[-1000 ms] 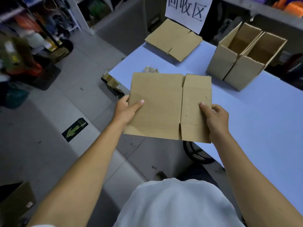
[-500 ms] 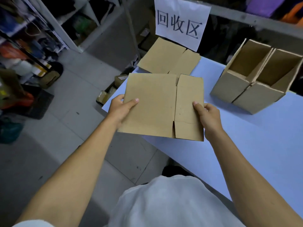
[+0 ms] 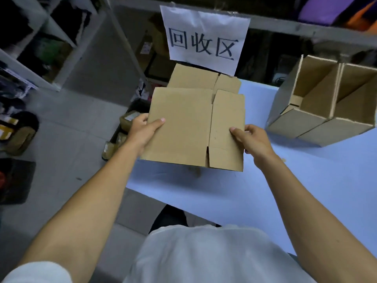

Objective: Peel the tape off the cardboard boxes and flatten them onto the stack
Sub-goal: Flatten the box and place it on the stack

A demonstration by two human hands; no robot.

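A flattened brown cardboard box [image 3: 183,129] is held level above the near corner of the pale blue table [image 3: 265,190]. My left hand [image 3: 142,129] grips its left edge, thumb on top. My right hand [image 3: 251,137] grips its right edge, thumb on the flap. Just beyond it lies the stack of flattened cardboard [image 3: 193,77] at the table's far corner, partly hidden by the held box. Two upright open boxes [image 3: 326,111] stand side by side on the right of the table.
A white paper sign [image 3: 206,39] with black characters hangs from a shelf rail above the stack. Metal shelving [image 3: 51,48] stands to the left. A low crate of packages [image 3: 124,129] sits on the grey floor beside the table's left edge.
Both hands have carried the flattened box forward, from over the table's near edge towards the stack. The view has moved closer to the sign and the stack.
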